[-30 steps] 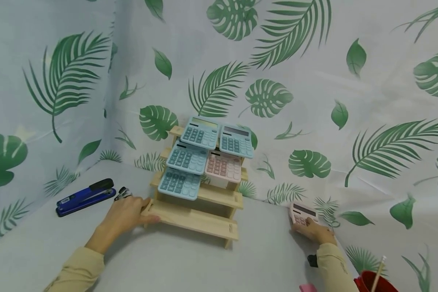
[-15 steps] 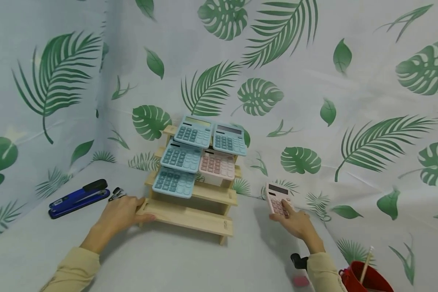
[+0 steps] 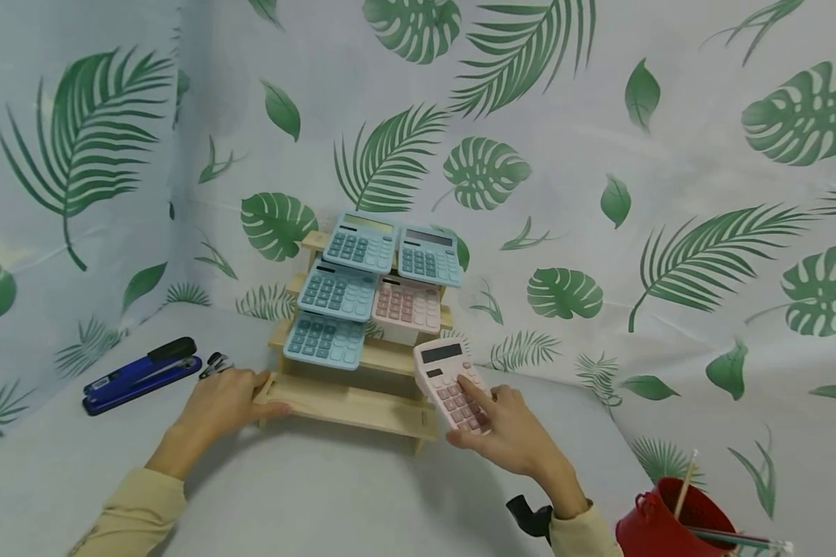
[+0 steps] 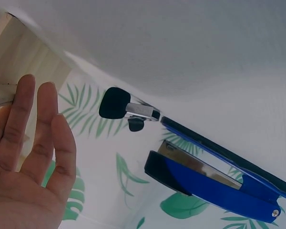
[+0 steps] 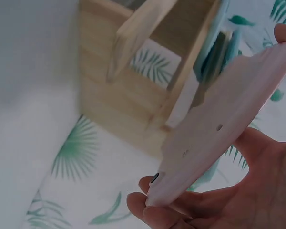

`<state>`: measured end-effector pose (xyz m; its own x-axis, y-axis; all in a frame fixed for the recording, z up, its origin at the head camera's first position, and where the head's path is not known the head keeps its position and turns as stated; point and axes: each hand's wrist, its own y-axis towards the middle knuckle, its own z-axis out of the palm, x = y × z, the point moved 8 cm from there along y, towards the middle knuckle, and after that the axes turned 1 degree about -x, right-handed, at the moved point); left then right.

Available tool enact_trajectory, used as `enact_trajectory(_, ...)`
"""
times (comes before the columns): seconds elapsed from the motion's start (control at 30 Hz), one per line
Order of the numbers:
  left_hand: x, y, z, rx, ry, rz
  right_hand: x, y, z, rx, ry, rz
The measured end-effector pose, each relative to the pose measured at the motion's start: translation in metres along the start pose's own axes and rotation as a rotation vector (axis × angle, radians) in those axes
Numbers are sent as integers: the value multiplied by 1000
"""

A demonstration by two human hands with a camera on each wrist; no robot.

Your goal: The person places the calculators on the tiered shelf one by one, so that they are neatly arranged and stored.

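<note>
A pink calculator (image 3: 440, 375) hangs in the air, tilted, in front of the right end of a tiered wooden rack (image 3: 351, 401). My right hand (image 3: 512, 437) grips its lower part, index finger over the keys; the right wrist view shows the calculator's back and edge (image 5: 214, 126). At the rack's left end, my left hand (image 3: 216, 406) holds the corner of the lowest shelf between thumb and index finger. Its other fingers (image 4: 43, 138) stretch out beside the rack in the left wrist view. Several blue calculators (image 3: 337, 290) and a second pink calculator (image 3: 407, 305) lean on the upper tiers.
Left of the rack lie a blue stapler (image 3: 139, 375) and a small black-and-silver clip-like item (image 3: 214, 364). A red bucket (image 3: 658, 522) with pencils stands at the front right. Near the right sleeve is a black object (image 3: 525, 517). Leaf-printed cloth (image 3: 564, 155) backs the table.
My right hand has lifted the pink calculator off the table at the right and carried it left to the rack. The left hand stays at the rack's corner. The view has shifted slightly.
</note>
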<state>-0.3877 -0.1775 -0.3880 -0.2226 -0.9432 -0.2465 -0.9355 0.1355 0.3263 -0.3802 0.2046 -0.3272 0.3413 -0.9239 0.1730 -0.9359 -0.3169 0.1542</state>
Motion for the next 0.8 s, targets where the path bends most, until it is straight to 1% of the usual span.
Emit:
enact_trajectory(0.17,1,0,2,34,-14,-11,25,10,7,-20,-66,-65)
enact_trajectory(0.23,2,-1,3,45,-12,-16,34,16,11,-33,-89,-77)
enact_trajectory(0.3,2,-2,2,42,-5,-17,42,23,14,-55,-109,-84)
enact_trajectory(0.4,3,-2,2,38,-10,-26,54,34,18,-98,-135,-82)
enact_trajectory(0.47,2,-2,1,28,-20,-23,61,40,19,-144,-164,-87)
enact_trajectory(0.67,-3,-3,0,-5,-31,9,77,53,20,-287,-247,-108)
enact_trajectory(0.8,-4,-2,-2,-7,-17,10,82,57,19,-329,-270,-114)
